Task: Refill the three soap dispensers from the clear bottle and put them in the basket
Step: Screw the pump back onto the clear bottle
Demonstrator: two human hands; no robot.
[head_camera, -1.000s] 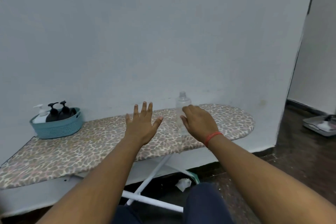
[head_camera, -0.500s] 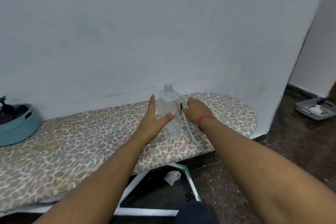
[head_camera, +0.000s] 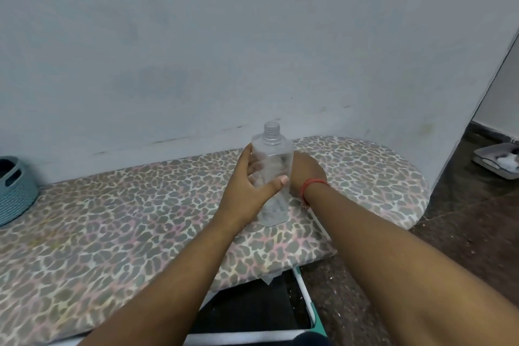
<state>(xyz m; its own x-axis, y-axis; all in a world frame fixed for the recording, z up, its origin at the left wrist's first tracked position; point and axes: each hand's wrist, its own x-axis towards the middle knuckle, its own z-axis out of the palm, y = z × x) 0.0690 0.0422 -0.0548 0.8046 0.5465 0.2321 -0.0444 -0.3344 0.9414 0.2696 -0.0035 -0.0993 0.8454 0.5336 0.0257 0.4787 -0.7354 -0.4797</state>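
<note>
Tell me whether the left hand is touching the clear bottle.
Touching. The head view shows the left hand wrapped around the clear bottle, thumb pressed across its front and fingers showing through the plastic behind it.

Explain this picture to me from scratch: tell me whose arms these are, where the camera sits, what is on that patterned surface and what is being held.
There is no machine here. The picture comes from a wide-angle camera worn on a person's head, looking forward and down, so the two bare arms are the wearer's own.

The left hand wraps around a clear bottle, thumb across its front. The bottle stands upright on the board, its threaded neck uncapped. The right hand, with a red band at the wrist, sits behind the bottle; whether its grip closes on the bottle is hidden.

The surface is an ironing board with a leopard-print cover, set against a pale wall. At the far left edge stands a blue basket, only partly in view. A tray lies on the dark floor at the right.
</note>
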